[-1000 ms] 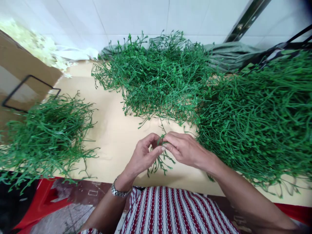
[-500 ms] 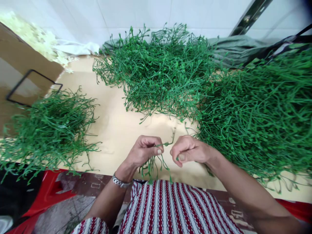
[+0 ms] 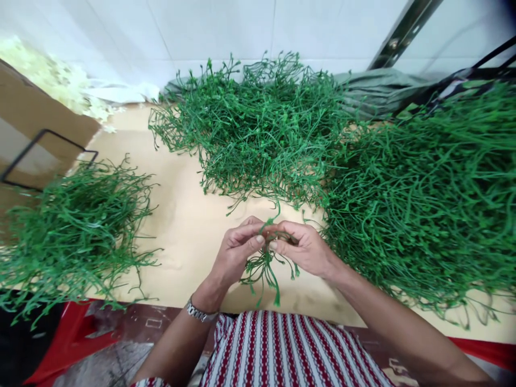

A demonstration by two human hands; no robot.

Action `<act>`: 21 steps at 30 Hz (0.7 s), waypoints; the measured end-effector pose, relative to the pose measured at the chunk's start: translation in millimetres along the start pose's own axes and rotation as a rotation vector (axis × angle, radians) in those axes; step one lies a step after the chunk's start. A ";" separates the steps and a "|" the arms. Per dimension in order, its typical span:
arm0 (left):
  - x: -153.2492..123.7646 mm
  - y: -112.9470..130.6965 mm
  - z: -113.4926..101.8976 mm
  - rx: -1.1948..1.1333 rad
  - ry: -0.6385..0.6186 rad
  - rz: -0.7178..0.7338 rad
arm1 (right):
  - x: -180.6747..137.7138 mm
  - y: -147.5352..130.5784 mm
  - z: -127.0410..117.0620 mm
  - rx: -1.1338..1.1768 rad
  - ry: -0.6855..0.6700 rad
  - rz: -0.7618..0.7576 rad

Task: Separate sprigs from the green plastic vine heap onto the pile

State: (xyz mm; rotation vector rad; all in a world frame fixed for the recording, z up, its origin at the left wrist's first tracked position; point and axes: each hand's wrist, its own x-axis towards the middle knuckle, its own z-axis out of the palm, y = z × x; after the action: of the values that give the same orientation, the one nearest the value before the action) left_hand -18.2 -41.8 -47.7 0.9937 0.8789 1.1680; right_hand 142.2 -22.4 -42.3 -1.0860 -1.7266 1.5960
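Between thumb and fingers, my left hand (image 3: 242,248) pinches a green artificial stem (image 3: 266,269) with several thin branches hanging down over the tabletop. My right hand (image 3: 304,248) meets it from the right, its thumb and forefinger closed on the same stem close to my left thumb. One thin piece sticks up above the fingertips. The exact spot where the fingertips join is partly hidden. Behind my hands lies a wide heap of similar green stems (image 3: 258,129), and a denser pile (image 3: 427,209) spreads beside my right forearm.
A smaller heap of stems (image 3: 80,226) lies at the left, overhanging the front edge of the tan tabletop (image 3: 181,215). A cardboard box (image 3: 48,102) with a black wire frame (image 3: 44,131) stands behind it. Pale yellow flowers (image 3: 52,72) and a green cloth (image 3: 371,91) lie along the wall.
My right hand has moved left and joined my left hand at the stem; the two were apart before. The view has tilted slightly, so everything sits a little lower.
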 end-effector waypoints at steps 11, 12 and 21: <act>1.9 12.0 5.0 0.215 0.048 -0.094 | -2.5 -12.2 -6.2 -0.728 0.145 -0.382; 2.0 12.6 5.5 0.318 0.033 -0.061 | -3.2 -13.5 -5.6 -0.784 0.137 -0.380; -0.7 34.3 3.8 0.587 -0.470 0.114 | -7.3 -32.4 -25.1 -0.621 -0.471 -0.264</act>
State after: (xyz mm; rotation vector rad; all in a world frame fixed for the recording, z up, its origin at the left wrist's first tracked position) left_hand -25.5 -39.6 -14.0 1.7323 0.7984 0.7175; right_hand 160.5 -14.0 -5.9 -0.7092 -2.6710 1.2352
